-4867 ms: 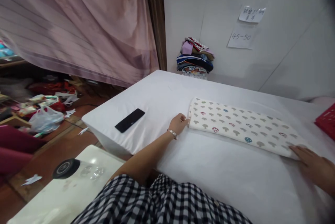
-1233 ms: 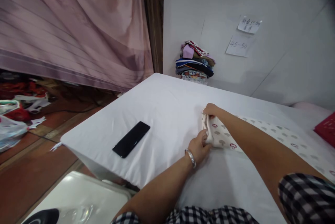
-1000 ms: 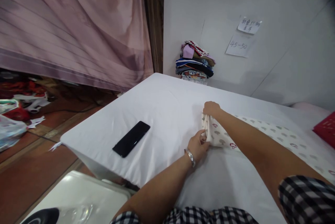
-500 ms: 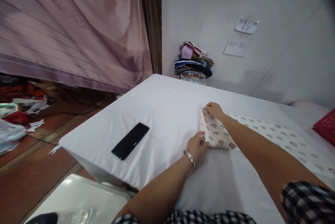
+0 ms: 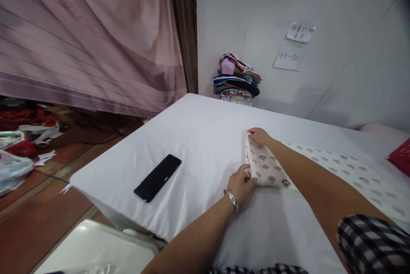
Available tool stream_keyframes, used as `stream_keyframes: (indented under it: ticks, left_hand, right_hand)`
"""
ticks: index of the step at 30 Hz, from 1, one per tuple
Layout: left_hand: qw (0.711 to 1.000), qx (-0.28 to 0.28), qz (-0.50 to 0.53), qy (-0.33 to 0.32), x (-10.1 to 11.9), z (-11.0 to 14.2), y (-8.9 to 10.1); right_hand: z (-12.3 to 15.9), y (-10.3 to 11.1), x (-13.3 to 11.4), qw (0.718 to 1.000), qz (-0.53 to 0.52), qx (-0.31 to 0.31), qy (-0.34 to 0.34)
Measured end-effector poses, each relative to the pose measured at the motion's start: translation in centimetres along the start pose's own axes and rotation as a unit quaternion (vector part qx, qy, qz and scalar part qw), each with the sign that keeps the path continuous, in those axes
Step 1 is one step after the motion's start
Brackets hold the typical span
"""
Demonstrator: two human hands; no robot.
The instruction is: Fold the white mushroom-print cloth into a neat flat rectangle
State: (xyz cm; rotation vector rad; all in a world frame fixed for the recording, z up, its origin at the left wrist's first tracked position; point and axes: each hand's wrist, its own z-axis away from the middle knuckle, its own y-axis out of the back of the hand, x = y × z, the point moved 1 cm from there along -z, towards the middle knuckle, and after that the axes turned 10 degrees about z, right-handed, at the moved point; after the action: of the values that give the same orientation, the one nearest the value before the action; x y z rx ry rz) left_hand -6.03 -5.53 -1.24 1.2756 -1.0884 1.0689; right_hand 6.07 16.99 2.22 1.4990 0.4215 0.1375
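A long white cloth (image 5: 268,172) printed with grey fan-like shapes and a few red marks lies on the white-covered table, its left end folded over in layers. My left hand (image 5: 240,183), with a silver bracelet on the wrist, pinches the near corner of that folded end between thumb and fingers. At the far corner, my right hand (image 5: 260,136) is closed on the cloth's edge, and its fingertips are partly hidden. The rest of the cloth stretches to the right, partly covered by my right forearm.
A black phone (image 5: 158,178) lies on the white table cover (image 5: 205,133) to the left. Folded clothes (image 5: 237,80) are stacked beyond the table by the wall. A red object (image 5: 400,156) sits at the right edge, and a white stool-like surface (image 5: 96,248) stands below left.
My right hand has slid slightly left along the far corner of the fold. My left hand stays at the near corner, and the camera view has shifted a little.
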Motion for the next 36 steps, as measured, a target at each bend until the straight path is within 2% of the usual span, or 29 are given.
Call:
stream_keyframes:
  ticks: [7,12,14,17,20,24,30,36]
  left_hand:
    - [1.0,-0.006,-0.024,-0.002,0.2,0.2,0.0]
    - [1.0,-0.002,-0.025,-0.002,0.4,0.4,-0.1]
    - [1.0,-0.004,-0.027,-0.004,0.4,0.4,-0.1]
    - [0.999,-0.005,-0.032,-0.005,0.5,0.4,-0.1]
    - [0.999,-0.006,-0.033,-0.002,0.7,0.3,0.0]
    - [0.999,-0.004,-0.035,0.0,0.6,0.3,0.0]
    - [0.999,0.0,-0.035,0.0,0.5,0.2,-0.1]
    - [0.999,-0.003,-0.037,-0.005,0.6,0.3,0.0]
  right_hand:
    - [1.1,0.4,0.6,0.998,-0.041,0.043,0.012]
    - [2.9,1.0,2.7,0.985,-0.161,0.06,0.011]
    - [3.0,1.6,3.3,0.976,-0.213,0.043,0.008]
    - [2.4,2.5,3.4,0.967,-0.252,-0.021,0.008]
    - [1.0,2.8,2.6,0.972,-0.215,-0.086,0.033]
    - [-0.9,1.9,1.2,0.987,-0.101,-0.118,0.053]
    - [-2.1,0.6,1.1,0.991,-0.056,-0.105,0.055]
    - [-1.8,1.3,1.2,0.995,-0.029,-0.072,0.062]
